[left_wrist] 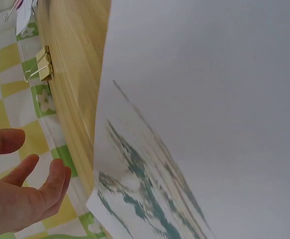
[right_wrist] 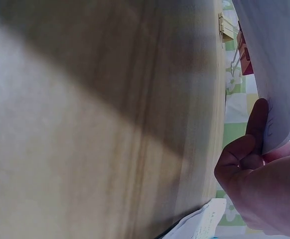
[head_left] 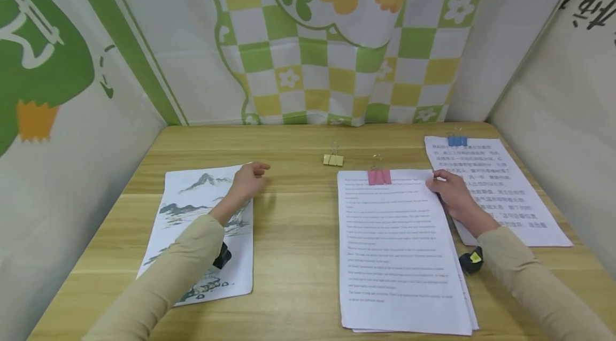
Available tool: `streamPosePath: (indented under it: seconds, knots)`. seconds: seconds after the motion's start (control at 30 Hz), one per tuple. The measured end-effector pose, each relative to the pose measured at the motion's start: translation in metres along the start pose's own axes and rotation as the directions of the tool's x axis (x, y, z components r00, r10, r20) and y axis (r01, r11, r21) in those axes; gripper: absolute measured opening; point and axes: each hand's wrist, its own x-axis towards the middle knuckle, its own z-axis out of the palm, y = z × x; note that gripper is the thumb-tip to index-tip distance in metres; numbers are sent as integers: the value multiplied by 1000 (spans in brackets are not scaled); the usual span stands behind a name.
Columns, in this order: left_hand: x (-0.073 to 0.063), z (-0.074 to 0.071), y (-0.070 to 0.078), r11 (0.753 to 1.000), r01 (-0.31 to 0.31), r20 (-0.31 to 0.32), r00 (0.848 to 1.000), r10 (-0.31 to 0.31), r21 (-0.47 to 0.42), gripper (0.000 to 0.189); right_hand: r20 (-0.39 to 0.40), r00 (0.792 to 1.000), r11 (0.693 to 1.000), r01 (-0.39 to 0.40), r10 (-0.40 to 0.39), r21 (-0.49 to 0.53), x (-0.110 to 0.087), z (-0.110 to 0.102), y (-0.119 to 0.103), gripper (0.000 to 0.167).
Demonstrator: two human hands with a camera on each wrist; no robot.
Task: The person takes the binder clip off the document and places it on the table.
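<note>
The right hand (head_left: 454, 194) is clamped on the far right corner of the stack of printed sheets (head_left: 397, 250), its thumb on the top page and its fingers bent in underneath; the right wrist view shows that corner raised off the surface (head_left: 293, 255). The stack lies right of the middle, with 1 pink clip (head_left: 380, 177) on its far edge and lower pages peeking out at the near right.

The left hand (head_left: 247, 183) hangs by the far right corner of the landscape painting (head_left: 192, 229) at the left, thumb and fingers apart and loosely bent.

Between the 2 hands, farther back, stands 1 gold clip (head_left: 333, 160). At the far right, 1 blue clip (head_left: 457, 141) sits on the large-print pages (head_left: 510, 196).
</note>
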Motion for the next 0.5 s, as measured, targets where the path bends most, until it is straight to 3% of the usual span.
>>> streamPosePath:
  seconds: [0.27, 0.5]
  knots:
    - [-1, 20, 10, 999, -38, 23, 999, 37, 13, 43, -3, 1000, 1000, 12, -12, 11, -2, 2, 1, 43]
    - [-3, 37, 16, 998, -67, 67, 995, 68, -14, 40, 23, 999, 994, 35, -37, 103, -6, 5, 2, 34]
